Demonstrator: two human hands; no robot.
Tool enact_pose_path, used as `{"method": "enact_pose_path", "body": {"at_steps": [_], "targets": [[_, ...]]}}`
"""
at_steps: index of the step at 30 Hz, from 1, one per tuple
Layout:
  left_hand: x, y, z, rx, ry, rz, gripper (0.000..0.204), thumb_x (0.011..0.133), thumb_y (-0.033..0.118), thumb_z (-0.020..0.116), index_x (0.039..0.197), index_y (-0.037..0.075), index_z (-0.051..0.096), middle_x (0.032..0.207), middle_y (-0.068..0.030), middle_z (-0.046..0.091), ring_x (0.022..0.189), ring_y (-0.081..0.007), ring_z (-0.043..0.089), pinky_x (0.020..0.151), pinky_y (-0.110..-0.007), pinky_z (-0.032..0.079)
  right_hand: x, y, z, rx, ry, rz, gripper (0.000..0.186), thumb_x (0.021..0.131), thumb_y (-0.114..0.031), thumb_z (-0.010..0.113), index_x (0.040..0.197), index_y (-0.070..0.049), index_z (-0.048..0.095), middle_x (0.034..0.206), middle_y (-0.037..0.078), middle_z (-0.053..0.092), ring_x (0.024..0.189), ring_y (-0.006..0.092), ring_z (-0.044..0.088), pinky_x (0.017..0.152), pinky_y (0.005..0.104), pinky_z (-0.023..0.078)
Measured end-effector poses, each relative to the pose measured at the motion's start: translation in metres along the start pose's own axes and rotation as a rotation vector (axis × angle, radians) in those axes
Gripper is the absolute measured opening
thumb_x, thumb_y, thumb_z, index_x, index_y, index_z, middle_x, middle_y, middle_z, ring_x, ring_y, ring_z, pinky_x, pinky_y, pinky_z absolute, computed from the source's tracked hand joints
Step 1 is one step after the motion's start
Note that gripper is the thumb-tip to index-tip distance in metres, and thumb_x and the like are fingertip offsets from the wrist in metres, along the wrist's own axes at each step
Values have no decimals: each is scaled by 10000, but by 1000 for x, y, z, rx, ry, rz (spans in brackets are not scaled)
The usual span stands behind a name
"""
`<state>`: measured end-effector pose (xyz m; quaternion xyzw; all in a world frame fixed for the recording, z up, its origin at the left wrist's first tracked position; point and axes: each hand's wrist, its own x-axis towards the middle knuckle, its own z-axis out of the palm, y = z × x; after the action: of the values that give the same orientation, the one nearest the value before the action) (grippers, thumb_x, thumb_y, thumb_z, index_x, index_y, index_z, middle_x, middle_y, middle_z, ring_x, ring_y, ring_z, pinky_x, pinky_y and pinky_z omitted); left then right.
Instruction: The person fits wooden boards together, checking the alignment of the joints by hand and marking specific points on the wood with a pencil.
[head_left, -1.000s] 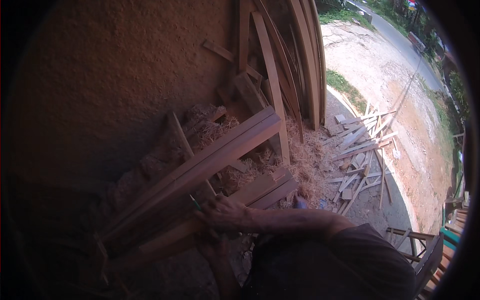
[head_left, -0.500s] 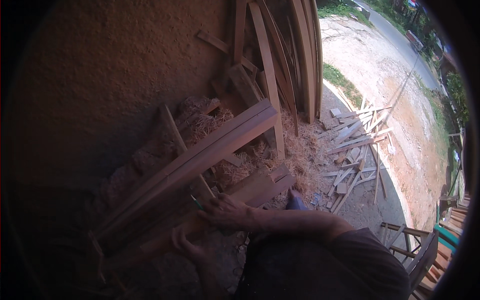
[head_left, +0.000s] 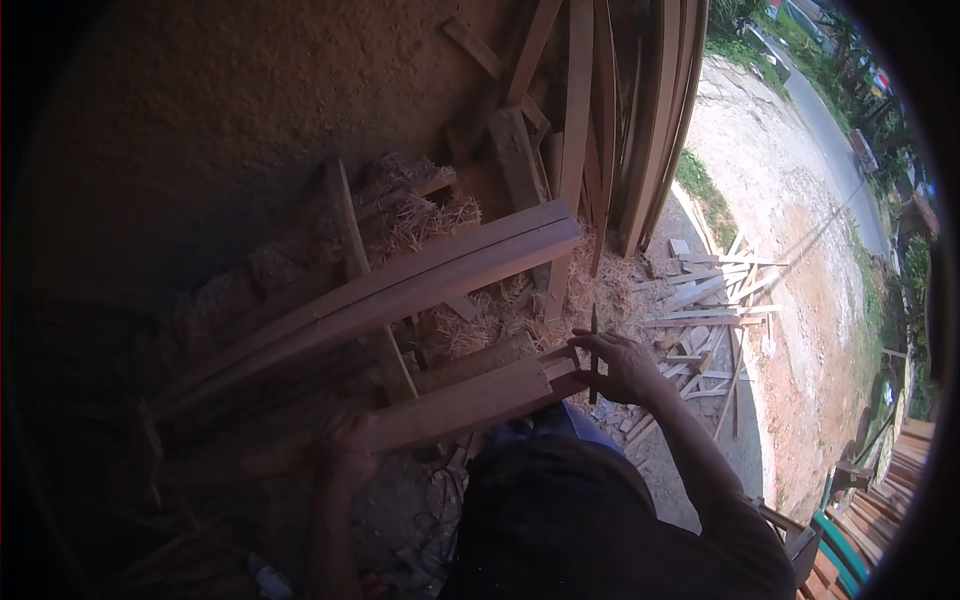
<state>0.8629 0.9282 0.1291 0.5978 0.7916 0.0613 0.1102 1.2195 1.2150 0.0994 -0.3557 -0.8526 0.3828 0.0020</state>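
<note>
A wooden beam (head_left: 460, 403) lies slantwise before me, its right end cut with a notch. My left hand (head_left: 345, 445) is closed around its shaded left half. At the notched end my right hand (head_left: 622, 370) has its fingertips against or very near the wood. A thin dark pencil-like stick (head_left: 594, 325) stands upright between the fingers of that hand. Just beyond, a pair of beams (head_left: 450, 268) lies side by side, roughly parallel to the one I hold. These rest across a narrow wooden crosspiece (head_left: 388, 362).
Tall planks (head_left: 660, 130) lean at the back beside a rough wall (head_left: 250, 110). Wood shavings (head_left: 435, 215) heap behind the beams. Offcuts (head_left: 705, 300) lie scattered on the floor at right, before sunlit ground (head_left: 770, 150). Stacked timber (head_left: 895, 490) stands at lower right.
My right hand has moved right along the beam from near my left hand to the notched end. My left hand has shifted slightly left and up. The view has turned somewhat.
</note>
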Motion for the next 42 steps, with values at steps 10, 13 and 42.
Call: {"method": "enact_pose_path", "body": {"at_steps": [10, 13, 42], "targets": [[-4, -7, -7, 21, -104, -33, 484, 583, 165, 840, 1040, 115, 689, 1001, -127, 699, 1015, -369, 659, 938, -507, 515, 33, 19, 41, 19, -4, -274, 338, 839, -104, 712, 1170, -167, 710, 1315, 126, 676, 1161, 362, 662, 975, 446, 559], [-7, -10, -5, 65, -117, -25, 518, 565, 167, 849, 1054, 118, 688, 1041, -120, 710, 1059, -359, 660, 958, -495, 515, 39, 21, 39, 27, -3, -281, 356, 821, -82, 709, 1168, -162, 710, 1299, 120, 682, 1151, 359, 664, 956, 458, 562], [5, -16, -18, 69, -153, 19, 477, 582, 80, 730, 1059, 73, 699, 1106, -102, 722, 1057, -328, 670, 953, -473, 530, 36, 24, 51, 118, 86, -279, 260, 863, -44, 698, 1118, -99, 697, 1277, 144, 706, 1259, 372, 641, 1005, 468, 576]]}}
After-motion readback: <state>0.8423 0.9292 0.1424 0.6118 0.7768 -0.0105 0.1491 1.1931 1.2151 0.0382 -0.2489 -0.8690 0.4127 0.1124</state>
